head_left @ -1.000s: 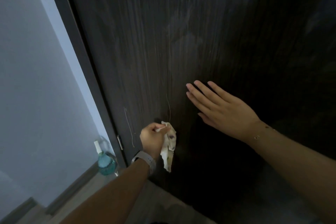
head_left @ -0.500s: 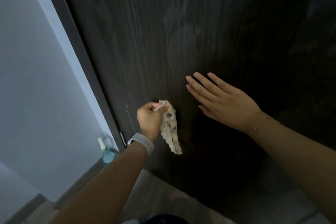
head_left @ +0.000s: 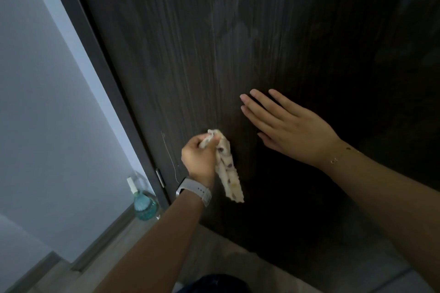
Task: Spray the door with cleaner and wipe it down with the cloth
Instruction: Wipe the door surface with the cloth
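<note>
Left hand (head_left: 198, 158) grips cloth (head_left: 227, 166) against door (head_left: 190, 54); right hand (head_left: 290, 127) flat, fingers straight, beside cloth.

door (head_left: 238, 43): no lettering, number or sign to be read on its dark wood grain
spray bottle (head_left: 144, 204): no label legible (too small and dim, on the floor by the frame)
cloth (head_left: 227, 169): a pattern of dark spots only, no words
watch (head_left: 194, 191): pale band, its face turned away, nothing readable
wall (head_left: 47, 102): plain, no sign
</note>
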